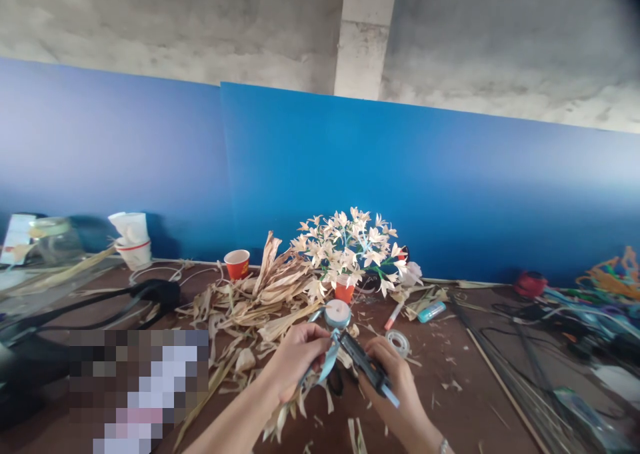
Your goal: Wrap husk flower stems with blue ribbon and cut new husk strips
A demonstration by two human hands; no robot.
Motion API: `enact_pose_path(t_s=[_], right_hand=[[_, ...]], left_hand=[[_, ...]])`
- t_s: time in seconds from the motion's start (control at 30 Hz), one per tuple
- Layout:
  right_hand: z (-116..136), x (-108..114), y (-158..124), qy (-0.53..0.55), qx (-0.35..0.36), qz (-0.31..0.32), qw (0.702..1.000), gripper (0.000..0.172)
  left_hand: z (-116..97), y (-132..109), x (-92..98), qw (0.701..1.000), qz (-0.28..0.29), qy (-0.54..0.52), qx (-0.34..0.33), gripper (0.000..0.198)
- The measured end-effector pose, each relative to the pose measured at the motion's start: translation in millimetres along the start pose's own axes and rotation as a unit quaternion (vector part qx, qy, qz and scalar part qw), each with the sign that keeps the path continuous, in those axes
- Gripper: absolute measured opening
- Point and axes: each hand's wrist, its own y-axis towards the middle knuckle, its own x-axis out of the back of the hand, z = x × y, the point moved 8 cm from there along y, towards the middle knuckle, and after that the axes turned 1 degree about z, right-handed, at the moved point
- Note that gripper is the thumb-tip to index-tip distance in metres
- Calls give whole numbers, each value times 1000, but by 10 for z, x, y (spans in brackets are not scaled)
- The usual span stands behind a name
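Note:
My left hand [303, 351] pinches a light blue ribbon [329, 363], whose loose end hangs down between my hands. Pale petal-like strips [280, 419] show below that hand; I cannot tell whether it holds them too. In my right hand [393, 367] is a black hot glue gun [364, 364], with a glue stick [391, 395] jutting from its rear. Its nozzle points at the ribbon close to my left fingertips; whether they touch is unclear. Just beyond stands a ribbon roll [337, 313]. Behind it, cream husk-like flowers [350, 247] rise from a red paper cup [344, 289].
Dry corn husks [280, 277] and scraps litter the brown table [440, 387]. Around them are another red cup [237, 265], a clear tape roll [397, 343], a marker [393, 316] and a turquoise packet [431, 312]. Tangled cords and materials [605, 301] lie right; a blue partition [320, 167] stands behind.

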Motion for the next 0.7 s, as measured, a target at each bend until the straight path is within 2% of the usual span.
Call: enact_pose_path(t_s=[0.53,0.7], right_hand=[[-32,-16,7,-9,-6,-3,1000,14],[-75,137,-33,-38,-24,-21,999,6]], left_hand=[[1,-12,0,1000,6,8,-1,18],[-33,-39,25,1000,-4,27,7,15]])
